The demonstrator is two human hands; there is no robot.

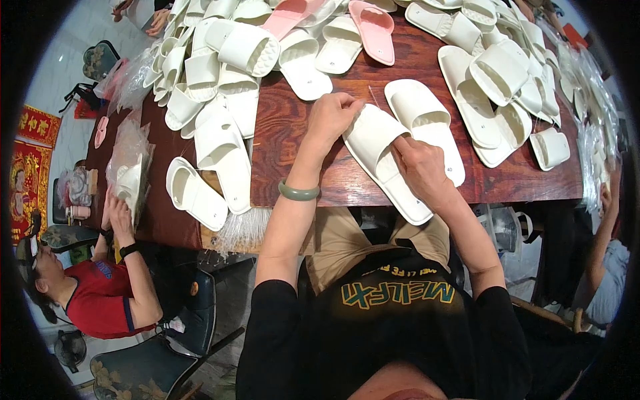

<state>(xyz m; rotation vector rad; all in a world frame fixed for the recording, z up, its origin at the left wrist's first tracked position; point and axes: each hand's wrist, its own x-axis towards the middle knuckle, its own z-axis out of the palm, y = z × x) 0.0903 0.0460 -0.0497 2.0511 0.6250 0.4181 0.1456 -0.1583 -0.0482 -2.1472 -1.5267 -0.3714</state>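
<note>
Both hands, left hand [331, 115] and right hand [419, 167], grip one white slipper [383, 157] tightly amid slipper piles [220, 60] on the wooden table [293, 127].

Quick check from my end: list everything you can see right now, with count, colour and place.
held slipper: one, white, at the near table edge, between both hands
second slipper: one, white, just right of the held one
loose slippers: many, white, heaped across the far and left table
pink slippers: at least two, far middle
plastic bags: a clear stack, near edge, left of the hands
table: one, dark red-brown wood
co-worker: one, red top, seated left, handling a bagged slipper
bracelet: one, green, on the left wrist
left hand: pinching the held slipper's far end
right hand: gripping its strap
</note>
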